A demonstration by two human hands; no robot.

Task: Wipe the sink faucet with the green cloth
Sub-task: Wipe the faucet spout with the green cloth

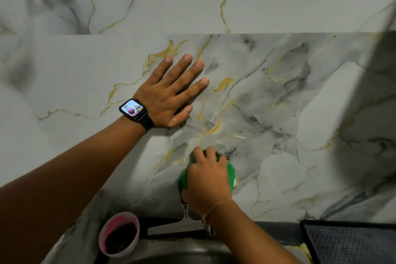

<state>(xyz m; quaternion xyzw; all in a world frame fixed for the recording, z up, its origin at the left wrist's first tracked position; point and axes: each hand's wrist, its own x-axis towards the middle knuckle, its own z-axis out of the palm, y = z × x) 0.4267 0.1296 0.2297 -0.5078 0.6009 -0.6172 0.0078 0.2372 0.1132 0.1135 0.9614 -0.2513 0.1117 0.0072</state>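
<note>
The view is filled by a marbled wall [267, 96] veined in grey and gold, against which the left hand [171, 96] is pressed flat with its fingers spread apart and nothing held; it is judged to be placed there as a brace while the body leans over the sink. A smartwatch [134, 109] is worn on that wrist. Along the lower edge a dark strip of counter [276, 233] and the steel sink [182, 253] are seen, with a dark mesh mat [351, 242] at the right. A pink bowl [119, 234] with dark contents is set on the sink rim to the left, clear of the work. Lower centre, the right hand [209, 182] is closed around the green cloth [231, 174], which is wrapped over the sink faucet [219, 154] so that only a small metal part is exposed beside the fingers. The cloth is judged to be gripped around the fitting so that several sides can be rubbed at once.
</note>
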